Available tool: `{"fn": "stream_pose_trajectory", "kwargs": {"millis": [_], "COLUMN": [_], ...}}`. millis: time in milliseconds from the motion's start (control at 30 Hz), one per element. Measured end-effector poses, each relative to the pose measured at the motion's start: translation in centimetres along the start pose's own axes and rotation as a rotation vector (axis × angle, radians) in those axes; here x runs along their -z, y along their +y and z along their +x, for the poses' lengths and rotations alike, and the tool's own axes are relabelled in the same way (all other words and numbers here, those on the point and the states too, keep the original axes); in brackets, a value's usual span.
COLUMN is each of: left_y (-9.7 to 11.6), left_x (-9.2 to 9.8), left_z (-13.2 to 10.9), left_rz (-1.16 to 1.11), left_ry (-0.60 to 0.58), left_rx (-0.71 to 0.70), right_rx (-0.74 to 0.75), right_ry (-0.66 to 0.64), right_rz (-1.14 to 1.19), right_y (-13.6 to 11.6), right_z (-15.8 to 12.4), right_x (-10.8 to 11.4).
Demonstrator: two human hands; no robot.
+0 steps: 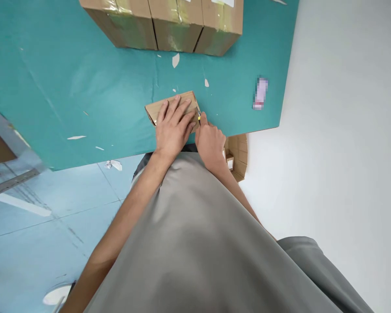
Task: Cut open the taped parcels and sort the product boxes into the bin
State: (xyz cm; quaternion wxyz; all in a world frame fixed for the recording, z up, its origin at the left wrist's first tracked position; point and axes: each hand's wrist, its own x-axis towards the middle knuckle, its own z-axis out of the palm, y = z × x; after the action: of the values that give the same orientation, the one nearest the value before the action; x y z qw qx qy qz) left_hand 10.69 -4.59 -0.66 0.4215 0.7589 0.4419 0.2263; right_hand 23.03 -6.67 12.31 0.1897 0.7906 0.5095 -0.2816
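Observation:
A small brown cardboard piece point(153, 109), folded or box-like, lies near the front edge of the teal table point(117, 100). My left hand point(173, 130) rests on top of it with its fingers spread, pressing it to the surface. At its right edge, my right hand point(210, 139) is closed round a small cutter point(199, 116) with a yellow part. The index finger lies along the tool, and the cutter's tip touches or nearly touches the cardboard's right side. Most of the cutter's handle is hidden in my right hand.
Three taped cardboard boxes point(176, 30) stand side by side at the back. White paper scraps point(175, 60) lie scattered on the table. A blurred pinkish item point(260, 93) is at the right. Below the table edge sits an open carton point(239, 156). A white wall point(339, 130) borders the right.

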Motion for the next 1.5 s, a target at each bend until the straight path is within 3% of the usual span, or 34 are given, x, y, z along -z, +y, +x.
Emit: {"fn": "stream_pose_trajectory", "kwargs": {"millis": [433,600,800,933,1067,1333,1500], "left_y": [-0.5,-0.3,-0.2,0.0,0.1,-0.2,0.1], "left_x": [-0.5,-0.3,0.2,0.4,0.6,0.4,1.2], "left_z": [0.0,0.1,0.1,0.1,0.0,-0.2,-0.2], "left_rz": [-0.033,-0.089,-0.029,-0.003,0.017,0.084,0.017], "left_ry": [0.029,0.052,0.016,0.009,0.003,-0.005,-0.006], "left_rx": [-0.098,-0.083,-0.079,-0.083,-0.077,-0.056,-0.034], "right_rx": [-0.143,-0.066,0.045,0.054,0.015,-0.091,-0.051], "right_ry": [-0.025,0.073,0.125,0.130,0.094,-0.002,-0.031], "right_rz": [-0.076,-0.046,-0.075,-0.044,-0.017,0.011,0.047], "right_y": [1.1,1.9,0.8,-0.1,0.1,1.7,2.9], "right_z": [-3.3,-4.0,-1.5,0.6,0.9,-1.4,-3.7], "right_x": [-2.1,-2.7,-2.1,-1.6,-1.9,-2.1,-1.5]}}
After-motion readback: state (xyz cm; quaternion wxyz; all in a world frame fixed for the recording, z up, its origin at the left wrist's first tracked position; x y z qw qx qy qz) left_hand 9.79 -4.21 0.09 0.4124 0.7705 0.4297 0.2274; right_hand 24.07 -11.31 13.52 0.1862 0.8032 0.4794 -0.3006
